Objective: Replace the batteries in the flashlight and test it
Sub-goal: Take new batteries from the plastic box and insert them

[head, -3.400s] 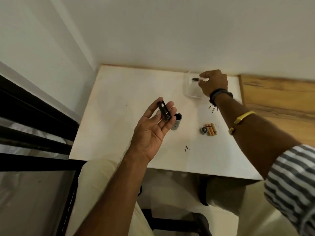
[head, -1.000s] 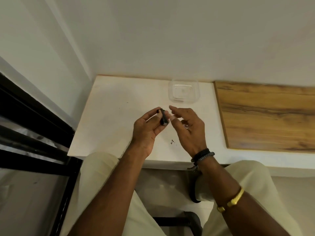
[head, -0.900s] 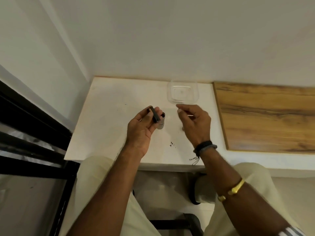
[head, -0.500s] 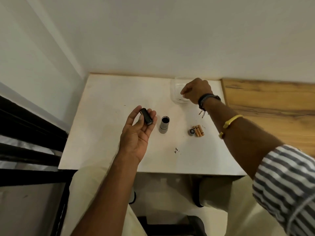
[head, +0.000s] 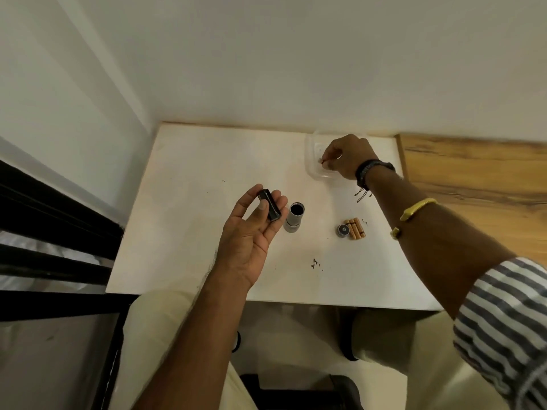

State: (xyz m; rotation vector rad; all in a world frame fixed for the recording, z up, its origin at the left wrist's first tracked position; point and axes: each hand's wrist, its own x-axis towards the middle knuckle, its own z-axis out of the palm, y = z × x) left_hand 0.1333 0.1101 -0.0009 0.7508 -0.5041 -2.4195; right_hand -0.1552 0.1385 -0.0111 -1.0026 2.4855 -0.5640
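Note:
My left hand is palm up over the white table, its thumb pressing a black battery holder against the fingers. Just right of it the silver flashlight body stands upright with its open end up. Its end cap lies beside three gold batteries. My right hand reaches into a clear plastic container at the table's back. Its curled fingertips pinch a small dark item that I cannot make out.
A white wall runs behind the table and along its left. A wooden surface adjoins the table on the right. A black frame stands at the left. Small dark specks lie near the front edge. My legs are below.
One second ago both hands met at the battery holder. Since then my right hand went back to the clear container. My left hand stayed, palm up, with the holder.

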